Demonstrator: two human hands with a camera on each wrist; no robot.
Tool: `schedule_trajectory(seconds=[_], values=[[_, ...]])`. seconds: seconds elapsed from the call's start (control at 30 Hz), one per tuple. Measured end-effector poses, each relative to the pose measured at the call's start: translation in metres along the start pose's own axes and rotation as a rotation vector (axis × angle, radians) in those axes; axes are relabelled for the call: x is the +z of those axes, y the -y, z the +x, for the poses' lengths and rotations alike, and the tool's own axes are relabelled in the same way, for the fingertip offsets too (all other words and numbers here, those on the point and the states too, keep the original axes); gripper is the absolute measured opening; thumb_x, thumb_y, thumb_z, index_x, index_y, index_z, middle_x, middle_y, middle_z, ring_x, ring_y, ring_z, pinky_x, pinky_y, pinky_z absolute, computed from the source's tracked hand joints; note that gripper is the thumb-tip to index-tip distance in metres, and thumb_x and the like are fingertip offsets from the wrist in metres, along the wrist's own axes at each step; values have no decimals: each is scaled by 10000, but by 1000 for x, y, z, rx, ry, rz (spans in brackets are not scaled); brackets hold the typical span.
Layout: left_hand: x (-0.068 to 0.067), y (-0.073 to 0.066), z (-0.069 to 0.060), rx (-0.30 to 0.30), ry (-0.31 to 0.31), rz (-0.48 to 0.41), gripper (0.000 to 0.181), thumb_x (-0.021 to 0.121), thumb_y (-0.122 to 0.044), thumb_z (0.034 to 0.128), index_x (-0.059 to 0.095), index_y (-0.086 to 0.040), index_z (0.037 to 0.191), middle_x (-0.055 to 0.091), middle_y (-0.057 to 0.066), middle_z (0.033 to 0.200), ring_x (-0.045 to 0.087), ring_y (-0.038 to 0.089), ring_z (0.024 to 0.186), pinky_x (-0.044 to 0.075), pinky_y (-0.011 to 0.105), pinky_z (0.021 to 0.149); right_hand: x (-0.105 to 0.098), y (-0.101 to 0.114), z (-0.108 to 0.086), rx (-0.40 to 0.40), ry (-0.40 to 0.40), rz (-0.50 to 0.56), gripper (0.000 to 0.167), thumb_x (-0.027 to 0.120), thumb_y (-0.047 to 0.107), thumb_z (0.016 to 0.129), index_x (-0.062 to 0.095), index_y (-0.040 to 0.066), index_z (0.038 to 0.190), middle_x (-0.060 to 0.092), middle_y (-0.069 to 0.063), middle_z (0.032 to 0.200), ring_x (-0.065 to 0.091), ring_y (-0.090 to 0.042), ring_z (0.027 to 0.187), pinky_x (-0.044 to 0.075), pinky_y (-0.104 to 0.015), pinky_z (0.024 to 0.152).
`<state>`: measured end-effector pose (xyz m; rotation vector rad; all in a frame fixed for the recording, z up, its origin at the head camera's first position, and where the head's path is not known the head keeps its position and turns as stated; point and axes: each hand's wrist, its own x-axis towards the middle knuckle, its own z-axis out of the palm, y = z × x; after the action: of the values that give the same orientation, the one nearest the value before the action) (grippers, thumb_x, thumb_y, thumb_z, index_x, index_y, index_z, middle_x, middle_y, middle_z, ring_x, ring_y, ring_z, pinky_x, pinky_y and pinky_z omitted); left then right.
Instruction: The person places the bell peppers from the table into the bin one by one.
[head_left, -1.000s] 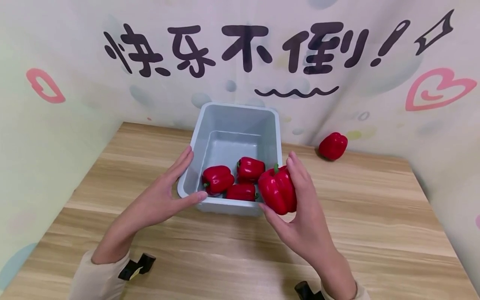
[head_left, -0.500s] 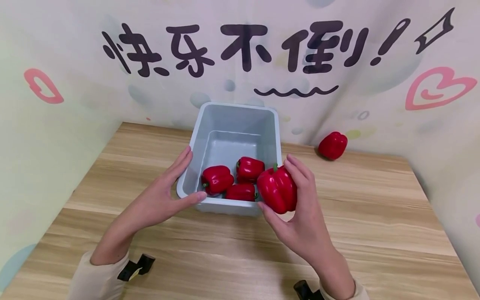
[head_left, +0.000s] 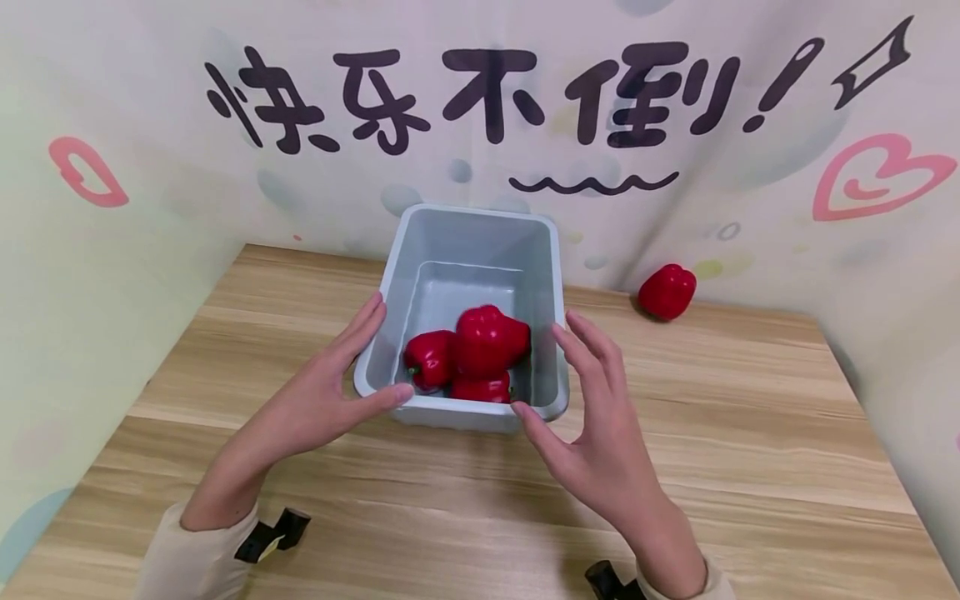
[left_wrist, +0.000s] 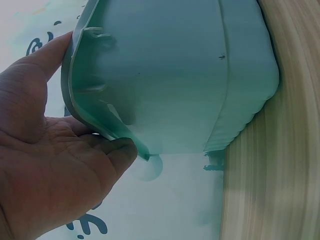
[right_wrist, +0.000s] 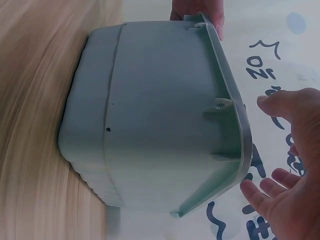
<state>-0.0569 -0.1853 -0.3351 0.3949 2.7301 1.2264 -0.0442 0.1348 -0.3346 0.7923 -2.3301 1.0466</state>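
Note:
A grey plastic bin (head_left: 465, 414) stands on the table, and several red bell peppers lie in its front half. One bell pepper (head_left: 483, 340), slightly blurred, is above or on top of a left pepper (head_left: 429, 357), a front pepper (head_left: 482, 389) and a right pepper (head_left: 521, 338). My left hand (head_left: 326, 400) grips the bin's front left corner, thumb on the front rim; in the left wrist view its fingers reach under the lip. Around the front right corner, my right hand (head_left: 600, 433) holds nothing, its fingers spread; the right wrist view shows them beside the rim.
Another red bell pepper (head_left: 667, 292) sits at the table's back right, close to the printed backdrop (head_left: 480, 187). The bin's far end nearly meets this cloth. Wood-grain tabletop (head_left: 750, 433) extends to both sides of the bin.
The bell pepper in my right hand has been let go and has moved left into the bin, over the others. My right hand stays by the corner; the left hand has not moved.

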Motion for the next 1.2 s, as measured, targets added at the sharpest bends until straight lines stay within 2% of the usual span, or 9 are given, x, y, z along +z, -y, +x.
schedule_trajectory(seconds=[0.47, 0.63, 0.87, 1.03, 1.2], values=[[-1, 0, 0, -2, 0, -13, 1014, 759, -481, 963, 119, -249, 1714, 27, -86, 1803, 114, 324, 1681, 320, 694, 1243, 0, 0, 2, 7, 10, -17, 769, 894, 110, 809, 537, 60, 1488, 517, -170, 1508, 490, -258, 1435, 531, -255, 1130], [-1, -1, 0, 0, -2, -5, 1011, 760, -479, 962, 127, -245, 1713, 36, -81, 1804, 125, 332, 1678, 333, 695, 1233, -1, -1, 3, 2, 0, -15, 764, 891, 119, 811, 539, 49, 1484, 518, -159, 1512, 496, -257, 1429, 511, -218, 1137], [-1, -1, 0, 0, -3, -5, 1009, 761, -468, 964, 126, -241, 1714, 35, -78, 1805, 124, 329, 1679, 332, 689, 1238, -2, -3, 5, 12, -6, -8, 755, 885, 115, 817, 535, 35, 1482, 519, -202, 1505, 492, -261, 1433, 415, -105, 1156], [-1, -1, 0, 7, -2, -4, 1010, 759, -467, 966, 121, -239, 1714, 32, -77, 1804, 125, 330, 1679, 339, 683, 1236, -4, -6, 5, 24, -9, -2, 763, 879, 107, 819, 529, 41, 1493, 510, -208, 1515, 484, -276, 1439, 393, -111, 1177], [-1, 0, 0, 9, -3, -1, 1007, 755, -469, 968, 118, -242, 1714, 29, -81, 1804, 125, 329, 1679, 339, 682, 1237, -5, -12, 5, 17, -29, 13, 745, 860, 83, 827, 526, 4, 1487, 504, -202, 1526, 483, -312, 1434, 376, -143, 1206]])
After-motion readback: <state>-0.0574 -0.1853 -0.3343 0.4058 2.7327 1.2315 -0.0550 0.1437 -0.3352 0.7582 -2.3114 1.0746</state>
